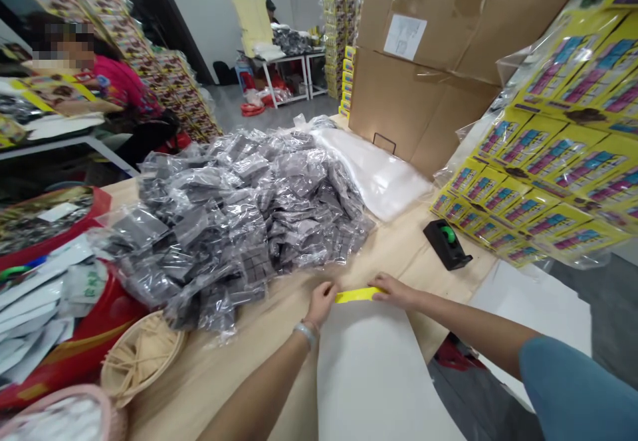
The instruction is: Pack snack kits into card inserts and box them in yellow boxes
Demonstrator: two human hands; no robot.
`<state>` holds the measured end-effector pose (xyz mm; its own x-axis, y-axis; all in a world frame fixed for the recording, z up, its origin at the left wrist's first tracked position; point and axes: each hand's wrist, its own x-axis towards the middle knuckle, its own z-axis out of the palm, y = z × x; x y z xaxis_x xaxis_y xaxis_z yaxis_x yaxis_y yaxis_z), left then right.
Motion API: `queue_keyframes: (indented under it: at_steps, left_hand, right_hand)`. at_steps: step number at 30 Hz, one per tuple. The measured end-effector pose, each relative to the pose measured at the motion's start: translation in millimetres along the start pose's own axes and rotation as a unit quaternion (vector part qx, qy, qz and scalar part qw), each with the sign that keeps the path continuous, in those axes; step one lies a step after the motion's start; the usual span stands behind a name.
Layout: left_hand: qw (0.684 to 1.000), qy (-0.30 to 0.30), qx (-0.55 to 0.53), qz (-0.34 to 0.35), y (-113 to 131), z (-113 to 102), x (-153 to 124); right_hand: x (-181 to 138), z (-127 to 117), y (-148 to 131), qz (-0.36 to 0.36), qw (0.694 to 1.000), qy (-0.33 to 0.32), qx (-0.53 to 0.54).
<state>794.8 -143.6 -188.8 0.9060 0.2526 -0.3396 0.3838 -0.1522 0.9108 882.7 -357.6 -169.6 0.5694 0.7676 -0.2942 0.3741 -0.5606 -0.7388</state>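
Note:
A long white card sheet (366, 368) runs toward me over the front edge of the table. At its far end shows a bright yellow strip (356, 295); whether it is a folded edge or a separate piece I cannot tell. My left hand (323, 303) closes on the left end of that strip, with a band on the wrist. On the strip's right end my right hand (393, 291) is closed, thumb and fingers pressed together. Just beyond both hands lies a large heap of clear bags with dark grey blocks (249, 208).
To the right stand a black tape dispenser (447, 244) and wrapped stacks of yellow boxes (543, 182). A big cardboard box (423, 95) and clear plastic bags (379, 172) are behind. At left are a wooden-stick basket (142, 354), a red tub (107, 321) and a seated person (122, 89).

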Motion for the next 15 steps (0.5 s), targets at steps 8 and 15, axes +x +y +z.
queue_keyframes:
  at_steps: [8,15]
  left_hand:
    - [0.99,-0.1,0.09,0.035,3.6,-8.2,4.6]
    - [0.934,-0.166,0.301,0.095,22.8,-10.1,5.7]
  right_hand:
    - [6.4,5.4,11.1,0.04,0.999,0.01,0.008]
    - [14.0,-1.7,-7.6,0.019,0.97,-0.044,-0.238]
